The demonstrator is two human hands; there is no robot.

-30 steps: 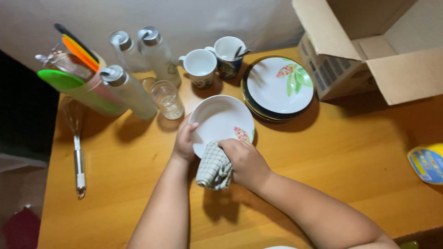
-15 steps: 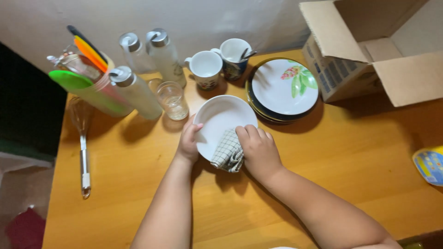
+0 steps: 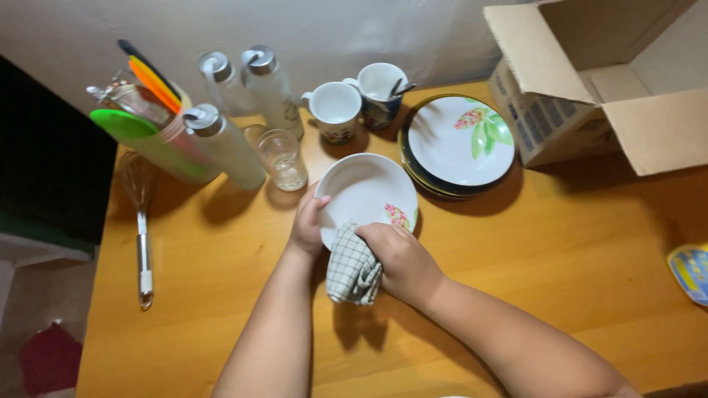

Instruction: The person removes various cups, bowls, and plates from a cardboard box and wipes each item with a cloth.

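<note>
A white bowl (image 3: pixel 365 188) with a pink flower print sits tilted on the wooden table (image 3: pixel 560 243). My left hand (image 3: pixel 307 225) grips its left rim, thumb over the edge. My right hand (image 3: pixel 398 259) is closed around a bunched white and dark checked cloth (image 3: pixel 351 267) and presses it on the bowl's near rim. Most of the cloth hangs below the bowl, between my two hands.
Stacked flower-print plates (image 3: pixel 461 140) lie behind the bowl, with two mugs (image 3: pixel 335 109), a small glass (image 3: pixel 282 158) and three capped bottles (image 3: pixel 225 144) at the back. A utensil jar (image 3: pixel 151 129) and whisk (image 3: pixel 141 228) are left. An open cardboard box (image 3: pixel 597 81) stands far right.
My right hand with the cloth slid from inside the bowl back to its near rim, uncovering the flower print. My left hand stays on the rim. The view shifted slightly.
</note>
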